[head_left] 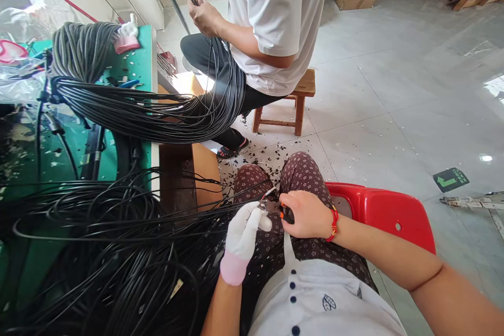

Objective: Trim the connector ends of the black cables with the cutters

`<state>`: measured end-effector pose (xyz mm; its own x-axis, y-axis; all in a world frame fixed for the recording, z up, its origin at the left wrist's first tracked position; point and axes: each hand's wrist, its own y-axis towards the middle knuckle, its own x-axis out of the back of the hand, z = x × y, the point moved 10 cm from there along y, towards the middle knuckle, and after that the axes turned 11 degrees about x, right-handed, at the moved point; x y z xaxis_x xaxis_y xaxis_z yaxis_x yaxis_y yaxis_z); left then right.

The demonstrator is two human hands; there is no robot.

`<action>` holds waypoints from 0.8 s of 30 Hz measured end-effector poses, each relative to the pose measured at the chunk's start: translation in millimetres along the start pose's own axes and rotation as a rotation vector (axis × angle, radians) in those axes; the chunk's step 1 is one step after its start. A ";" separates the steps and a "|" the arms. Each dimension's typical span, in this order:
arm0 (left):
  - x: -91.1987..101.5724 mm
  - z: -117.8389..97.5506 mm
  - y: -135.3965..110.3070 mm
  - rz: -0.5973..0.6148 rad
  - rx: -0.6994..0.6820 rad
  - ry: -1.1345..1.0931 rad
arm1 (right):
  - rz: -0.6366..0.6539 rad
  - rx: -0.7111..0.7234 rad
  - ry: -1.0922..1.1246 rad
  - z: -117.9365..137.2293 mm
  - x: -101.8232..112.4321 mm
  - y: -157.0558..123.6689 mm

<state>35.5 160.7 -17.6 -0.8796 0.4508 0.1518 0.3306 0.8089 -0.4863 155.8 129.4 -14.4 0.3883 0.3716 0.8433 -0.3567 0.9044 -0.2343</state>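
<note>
My left hand (pixel 244 233), in a white glove with a pink cuff, is closed on the end of a thin black cable (pixel 205 210) over my lap. My right hand (pixel 305 215), bare with a red bracelet, is wrapped round a small cutting tool (pixel 275 207) with orange-and-black handles. The tool's jaws meet the cable end just beside my left fingertips. The cable runs left into a big tangle of black cables (pixel 110 252).
A green-topped bench (pixel 136 68) on the left carries a bundled coil of cables (pixel 118 100). Another person in a white shirt (pixel 275 16) sits on a wooden stool (pixel 299 97) ahead, handling cables. A red plastic chair (pixel 386 212) is under me. Black offcuts litter the tiled floor (pixel 394 105).
</note>
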 end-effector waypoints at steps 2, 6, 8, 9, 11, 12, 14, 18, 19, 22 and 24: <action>0.4 0.9 -0.2 -0.005 0.001 -0.018 | 0.000 0.001 0.009 0.6 0.3 -0.1; 0.2 3.9 0.0 -0.011 -0.006 -0.056 | 0.017 0.014 0.067 2.1 -3.4 -1.1; -0.8 5.9 0.3 -0.004 -0.012 -0.074 | 0.022 0.013 0.088 2.2 -5.0 -1.6; -1.3 6.6 0.4 0.000 -0.017 -0.079 | 0.022 0.011 0.088 2.1 -5.4 -1.7; -2.2 7.3 0.4 0.008 -0.030 -0.079 | 0.022 0.005 0.073 1.9 -5.3 -1.8; -2.6 7.0 0.2 0.012 -0.038 -0.074 | 0.023 0.004 0.065 2.0 -5.2 -1.8; -3.5 5.1 -0.5 0.019 -0.054 -0.057 | 0.027 0.000 0.053 2.1 -5.1 -2.0; -5.5 0.5 -1.7 0.037 -0.064 -0.029 | 0.042 -0.016 0.039 1.0 -5.9 -3.2; -5.7 -0.1 -1.8 0.040 -0.061 -0.029 | 0.044 -0.020 0.039 0.6 -6.1 -3.3; -5.0 0.0 -1.1 0.032 -0.048 -0.033 | 0.050 -0.033 0.038 -0.8 -6.8 -3.3; -3.1 1.9 -0.1 0.009 -0.034 -0.032 | 0.052 -0.036 0.042 -1.1 -7.4 -2.8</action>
<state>37.6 158.5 -19.6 -0.8868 0.4463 0.1195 0.3495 0.8172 -0.4584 154.8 124.3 -20.5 0.4051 0.4263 0.8088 -0.3467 0.8902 -0.2955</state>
